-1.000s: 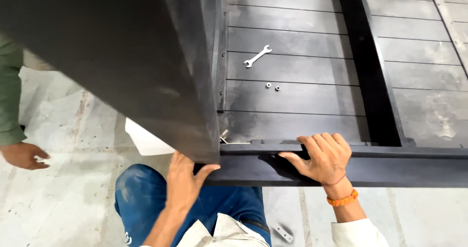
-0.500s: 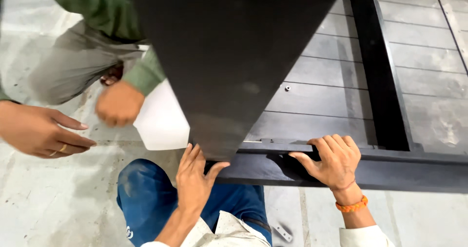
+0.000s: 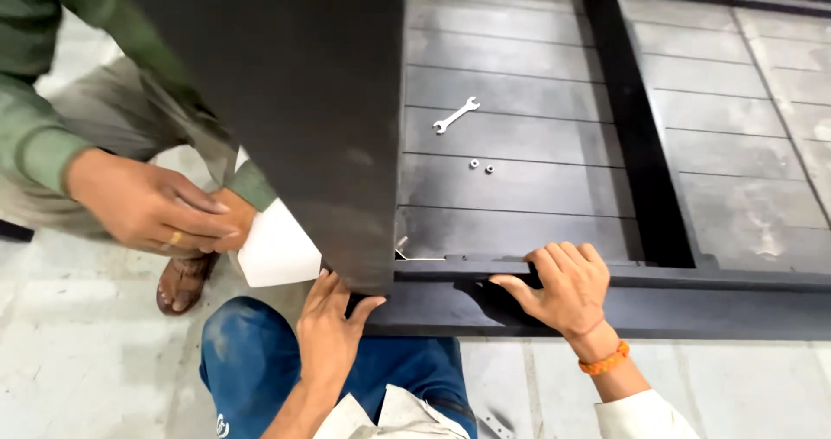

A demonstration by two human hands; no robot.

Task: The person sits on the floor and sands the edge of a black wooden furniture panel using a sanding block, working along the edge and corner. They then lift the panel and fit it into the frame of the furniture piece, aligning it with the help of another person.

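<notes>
The left hand (image 3: 327,331) lies open, flat against the dark panel's (image 3: 294,119) lower corner; the right hand (image 3: 563,285) curls over the black frame rail (image 3: 692,296). Both pieces look stiff, heavy and hard-edged, best gripped along edges.

Dark grey slatted panel (image 3: 519,188) at centre, black post (image 3: 294,101) upper left, silver wrench (image 3: 456,115), orange wristband (image 3: 604,361), blue jeans (image 3: 251,361), a co-worker's green sleeve (image 3: 35,136), white sheet (image 3: 275,250).
</notes>
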